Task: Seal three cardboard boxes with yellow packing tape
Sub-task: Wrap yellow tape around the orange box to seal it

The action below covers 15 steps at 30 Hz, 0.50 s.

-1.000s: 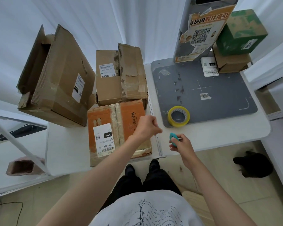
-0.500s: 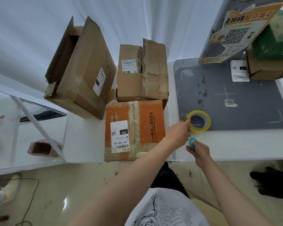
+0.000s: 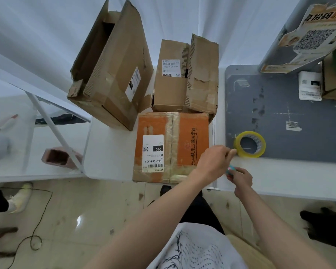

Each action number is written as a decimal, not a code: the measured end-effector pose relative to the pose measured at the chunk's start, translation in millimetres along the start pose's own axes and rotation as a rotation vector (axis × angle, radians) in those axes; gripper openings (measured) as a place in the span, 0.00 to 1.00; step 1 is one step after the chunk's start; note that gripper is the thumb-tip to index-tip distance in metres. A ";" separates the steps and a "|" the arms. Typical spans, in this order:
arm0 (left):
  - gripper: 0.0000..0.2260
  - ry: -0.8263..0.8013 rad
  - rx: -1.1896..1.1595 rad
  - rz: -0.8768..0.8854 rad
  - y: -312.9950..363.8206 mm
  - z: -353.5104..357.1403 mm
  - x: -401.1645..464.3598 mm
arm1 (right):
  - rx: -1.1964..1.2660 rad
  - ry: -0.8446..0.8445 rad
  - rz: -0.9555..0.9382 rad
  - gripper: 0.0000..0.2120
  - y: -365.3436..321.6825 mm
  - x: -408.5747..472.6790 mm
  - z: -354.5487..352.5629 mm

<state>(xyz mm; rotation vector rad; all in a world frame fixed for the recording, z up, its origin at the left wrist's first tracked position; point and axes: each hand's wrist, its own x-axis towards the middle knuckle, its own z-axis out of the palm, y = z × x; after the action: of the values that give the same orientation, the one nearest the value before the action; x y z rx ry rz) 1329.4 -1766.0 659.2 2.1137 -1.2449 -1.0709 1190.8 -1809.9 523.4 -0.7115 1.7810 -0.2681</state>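
Yellow packing tape roll (image 3: 249, 144) lying flat on the near left corner of the grey mat (image 3: 291, 121), glossy ring with a printed cardboard core, now sitting further right and lower in view than half a second ago, with the whole scene sliding as the head turns. Left hand (image 3: 213, 162) reaching over the orange box corner, closer to the roll than before, fingertips blurred at the roll's left edge; cannot tell whether touching or already pinching it. Right hand (image 3: 241, 177) curling round a small teal object (image 3: 229, 170), staying just below the left hand, over the white table (image 3: 279, 177) edge.

Lying nearest among the boxes, orange box (image 3: 171, 146), flat on top, flaps closed, old clear tape crinkling along its seam, white shipping label (image 3: 153, 153) stuck on the left half. Standing just behind and touching it, small brown box (image 3: 184, 74), flaps torn and ragged, corrugated edges showing. Leaning to the left, large brown box (image 3: 113, 63), tilted on its side, open mouth facing away, worn and creased.

Cluttering the far right of the mat, a white labelled packet (image 3: 309, 86) and a printed notice with a QR code (image 3: 314, 33). Hanging behind everything, a white curtain (image 3: 47, 26). Resting on the tiled floor at lower right, a dark shape (image 3: 326, 226).
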 end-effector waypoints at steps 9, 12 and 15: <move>0.19 0.509 0.077 -0.063 -105.5 -80.7 -52.0 | -0.064 0.104 -0.058 0.28 -13.8 -11.2 9.2; 0.34 0.533 0.064 -0.406 -159.2 -99.3 -77.3 | -0.039 0.143 -0.157 0.15 -21.0 -41.7 16.7; 0.51 0.336 -0.240 -0.636 -179.1 -89.8 -100.2 | -0.103 -0.200 -0.217 0.13 -19.3 -81.4 26.7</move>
<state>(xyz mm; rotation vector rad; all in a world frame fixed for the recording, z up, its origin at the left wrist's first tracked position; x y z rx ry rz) 1465.5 -1591.5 624.7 2.4175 -0.2674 -0.9768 1236.0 -1772.7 588.8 -0.9740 1.5377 -0.2428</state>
